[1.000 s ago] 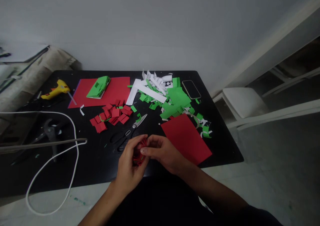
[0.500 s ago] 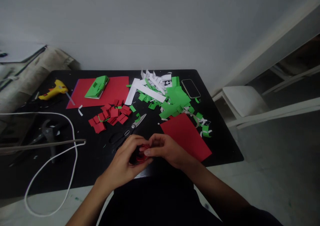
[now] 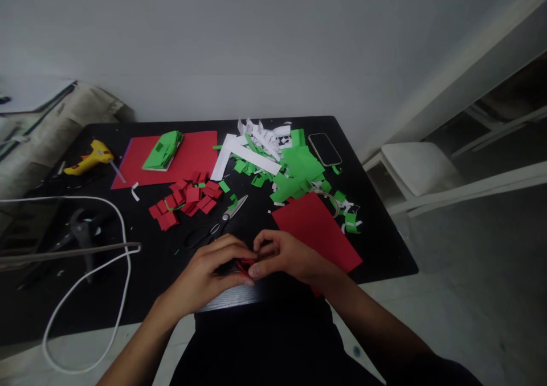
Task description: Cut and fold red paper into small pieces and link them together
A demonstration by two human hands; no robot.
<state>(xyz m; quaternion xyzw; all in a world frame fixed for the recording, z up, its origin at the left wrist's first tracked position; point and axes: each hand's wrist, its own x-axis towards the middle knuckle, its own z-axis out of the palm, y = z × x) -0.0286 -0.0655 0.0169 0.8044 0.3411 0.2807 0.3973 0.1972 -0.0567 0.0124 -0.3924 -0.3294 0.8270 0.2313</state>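
Observation:
Near the front edge of the black table, a small piece of red paper (image 3: 244, 265) is held between both hands, mostly hidden by the fingers. My left hand (image 3: 209, 272) curves around it from the left, thumb below and fingers above. From the other side, my right hand (image 3: 284, 256) pinches it between thumb and fingers. Just beyond the left hand lies a pair of scissors (image 3: 219, 224) with dark handles. A pile of folded red paper pieces (image 3: 188, 200) sits farther left. A red sheet (image 3: 316, 232) lies beside and partly under my right wrist.
A yellow glue gun (image 3: 92, 158), a green folded paper stack (image 3: 163, 149) on a red sheet (image 3: 196, 161), white paper strips (image 3: 256, 156), green paper scraps (image 3: 301, 169) and a phone (image 3: 325, 149) occupy the back. A white cable (image 3: 125, 283) loops at left; a tape roll (image 3: 335, 203) sits right.
My hands have shifted slightly, the left one a little to the left and the fingers regripping the red paper. The camera view has moved a little; the table items stay put.

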